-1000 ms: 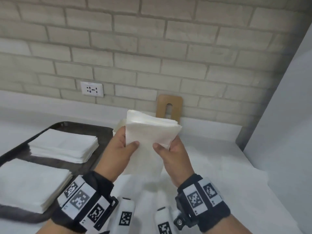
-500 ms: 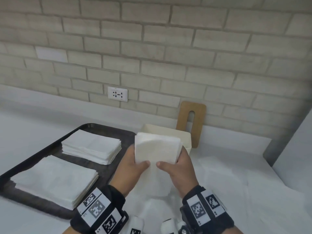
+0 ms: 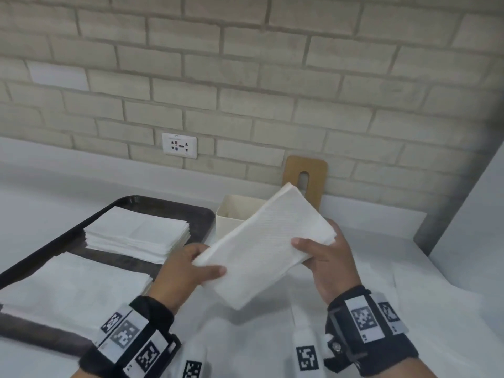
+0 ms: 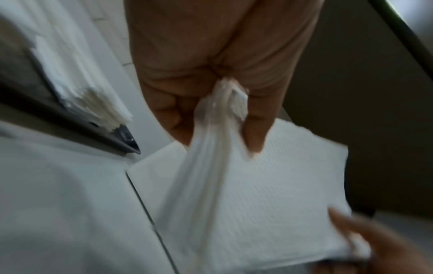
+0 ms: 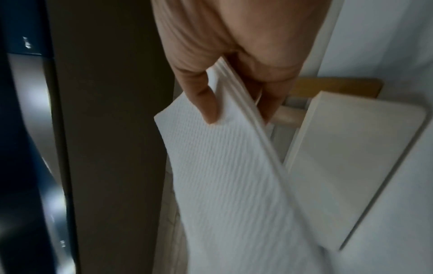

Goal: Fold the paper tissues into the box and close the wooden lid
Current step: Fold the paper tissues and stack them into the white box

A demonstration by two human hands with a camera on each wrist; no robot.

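Observation:
Both hands hold one folded stack of white paper tissues (image 3: pixel 261 246) in the air, tilted, just in front of the open cream box (image 3: pixel 231 214). My left hand (image 3: pixel 191 266) pinches the stack's near left corner (image 4: pixel 220 103) between thumb and fingers. My right hand (image 3: pixel 321 249) grips its right edge (image 5: pixel 225 96), thumb on top. The wooden lid (image 3: pixel 306 178), with a slot in it, leans upright against the brick wall behind the box. In the right wrist view the box (image 5: pixel 346 157) and lid (image 5: pixel 335 87) lie just beyond the stack.
A dark tray (image 3: pixel 169 205) on the left carries two more stacks of tissues (image 3: pixel 139 233), (image 3: pixel 68 290). The white counter (image 3: pixel 381 323) runs to a brick wall with a socket (image 3: pixel 179 145). A grey panel (image 3: pixel 463 214) closes the right side.
The stack has turned from upright to slanting, its far end now swung up to the right. My hands have spread apart along it, left low, right high.

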